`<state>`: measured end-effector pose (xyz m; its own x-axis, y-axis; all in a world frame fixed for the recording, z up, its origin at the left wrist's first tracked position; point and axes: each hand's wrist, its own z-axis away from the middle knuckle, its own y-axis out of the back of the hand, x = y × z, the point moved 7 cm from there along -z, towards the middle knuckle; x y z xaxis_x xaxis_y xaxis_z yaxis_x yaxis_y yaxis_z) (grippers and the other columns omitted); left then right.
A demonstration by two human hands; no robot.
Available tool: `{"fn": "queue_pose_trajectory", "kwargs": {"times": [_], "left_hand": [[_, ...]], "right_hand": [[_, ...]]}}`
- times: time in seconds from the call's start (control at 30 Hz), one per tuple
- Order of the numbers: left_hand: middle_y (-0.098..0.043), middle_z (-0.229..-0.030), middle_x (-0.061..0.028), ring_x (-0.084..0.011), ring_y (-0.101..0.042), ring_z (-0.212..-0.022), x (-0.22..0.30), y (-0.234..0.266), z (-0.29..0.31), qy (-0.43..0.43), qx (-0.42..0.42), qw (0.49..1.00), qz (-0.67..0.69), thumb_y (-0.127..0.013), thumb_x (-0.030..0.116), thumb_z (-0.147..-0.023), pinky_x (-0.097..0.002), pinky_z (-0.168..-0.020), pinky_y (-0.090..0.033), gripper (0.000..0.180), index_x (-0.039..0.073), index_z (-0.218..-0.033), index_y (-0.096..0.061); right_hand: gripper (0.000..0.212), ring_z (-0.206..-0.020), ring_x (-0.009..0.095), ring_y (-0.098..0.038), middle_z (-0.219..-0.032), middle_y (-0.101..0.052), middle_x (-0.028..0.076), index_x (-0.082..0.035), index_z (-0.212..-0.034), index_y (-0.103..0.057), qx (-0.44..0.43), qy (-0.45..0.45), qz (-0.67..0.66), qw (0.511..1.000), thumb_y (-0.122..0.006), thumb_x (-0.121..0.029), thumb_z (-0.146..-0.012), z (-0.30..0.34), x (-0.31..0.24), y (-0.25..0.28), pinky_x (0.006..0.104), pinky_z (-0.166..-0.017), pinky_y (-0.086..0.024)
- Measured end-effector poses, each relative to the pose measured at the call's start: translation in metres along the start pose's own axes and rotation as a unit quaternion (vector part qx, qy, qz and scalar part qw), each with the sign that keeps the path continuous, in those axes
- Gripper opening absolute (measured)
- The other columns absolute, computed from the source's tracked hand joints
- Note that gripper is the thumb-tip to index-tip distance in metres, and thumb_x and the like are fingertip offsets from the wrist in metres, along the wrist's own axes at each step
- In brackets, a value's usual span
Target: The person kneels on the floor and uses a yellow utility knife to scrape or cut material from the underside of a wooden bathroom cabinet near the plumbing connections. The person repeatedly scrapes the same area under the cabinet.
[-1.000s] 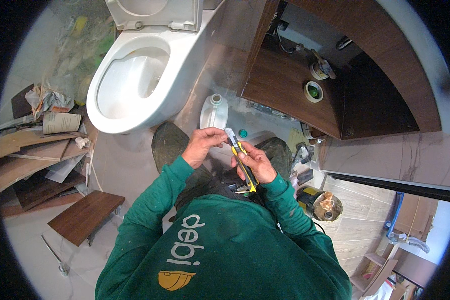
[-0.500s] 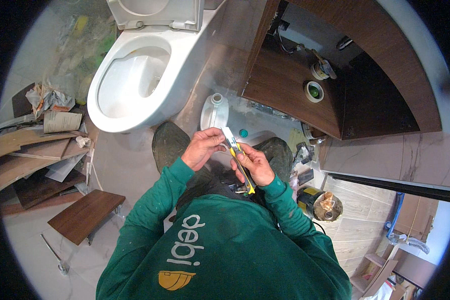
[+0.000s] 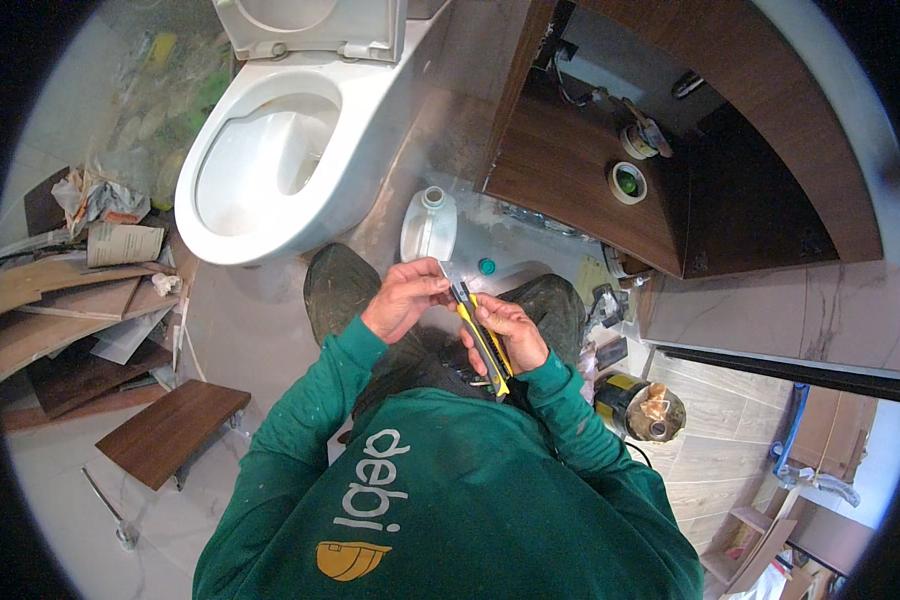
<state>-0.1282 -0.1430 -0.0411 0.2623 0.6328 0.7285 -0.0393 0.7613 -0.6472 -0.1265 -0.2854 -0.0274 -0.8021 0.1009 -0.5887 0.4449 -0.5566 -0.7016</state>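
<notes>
My right hand point(image 3: 508, 332) is closed around a yellow and black snap-off utility knife point(image 3: 486, 346), held at a slant in front of my lap. The bare blade points up and away toward my left hand point(image 3: 408, 298). There, thumb and fingers are pinched together at the blade's tip end; the fingertips partly cover it. Just beyond the hands, a white plastic bottle point(image 3: 426, 232) stands uncapped on the floor between my knees. Close to it lies a small teal cap point(image 3: 486, 266).
A white toilet point(image 3: 270, 180) with its lid up stands ahead left. Ahead right is an open brown cabinet point(image 3: 580, 190) with a tape roll point(image 3: 627, 183) inside. Wood offcuts point(image 3: 70, 300) are stacked at left, near a small brown board point(image 3: 175, 430). A black can point(image 3: 640, 408) sits at right.
The knife has turned slightly in my right hand, so the blade now looks darker instead of flashing bright. My left fingers stay near its tip.
</notes>
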Motion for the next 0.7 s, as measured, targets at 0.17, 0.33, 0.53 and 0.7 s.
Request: {"fn": "queue_pose_trajectory", "kwargs": {"times": [0.17, 0.33, 0.53, 0.7], "left_hand": [[-0.065, -0.091, -0.0070, -0.0163, -0.061, -0.085, 0.001, -0.004, 0.002, 0.004, -0.010, 0.999, 0.032, -0.060, 0.012, -0.089, -0.0305, -0.079, -0.048, 0.015, 0.002, -0.100, -0.061], [-0.065, -0.088, -0.0062, -0.0153, -0.061, -0.081, 0.005, -0.005, 0.000, -0.016, 0.024, 0.999, -0.024, -0.060, 0.012, -0.089, -0.0283, -0.078, -0.048, 0.013, 0.001, -0.095, -0.062], [-0.065, -0.086, -0.0044, -0.0125, -0.060, -0.082, 0.016, -0.014, 0.005, -0.051, 0.077, 0.981, -0.170, -0.066, 0.010, -0.087, -0.0267, -0.079, -0.047, 0.011, 0.000, -0.091, -0.066], [-0.069, -0.092, -0.0063, -0.0125, -0.062, -0.088, 0.021, -0.021, 0.008, -0.056, 0.087, 0.979, -0.174, -0.069, 0.007, -0.086, -0.0266, -0.081, -0.049, 0.014, -0.002, -0.096, -0.068]], "right_hand": [[0.042, -0.044, 0.018, -0.053, -0.069, -0.058, 0.008, 0.000, -0.125, -0.052, -0.006, 0.029, 0.025, 0.999, -0.041, -0.032, -0.100, -0.002, -0.003, -0.002, 0.0285, -0.041, -0.042], [0.053, -0.039, 0.016, -0.044, -0.064, -0.052, 0.006, 0.001, -0.127, -0.050, -0.042, -0.014, -0.077, 0.996, -0.033, -0.040, -0.099, 0.000, 0.002, -0.005, 0.0279, -0.038, -0.037], [0.059, -0.036, 0.014, -0.038, -0.059, -0.043, 0.004, 0.002, -0.131, -0.048, -0.104, -0.041, -0.203, 0.973, -0.032, -0.044, -0.097, 0.004, 0.005, -0.010, 0.0275, -0.034, -0.031], [0.059, -0.036, 0.013, -0.037, -0.059, -0.041, 0.004, 0.002, -0.130, -0.048, -0.114, -0.037, -0.208, 0.971, -0.034, -0.045, -0.096, 0.005, 0.005, -0.009, 0.0277, -0.033, -0.029]]}}
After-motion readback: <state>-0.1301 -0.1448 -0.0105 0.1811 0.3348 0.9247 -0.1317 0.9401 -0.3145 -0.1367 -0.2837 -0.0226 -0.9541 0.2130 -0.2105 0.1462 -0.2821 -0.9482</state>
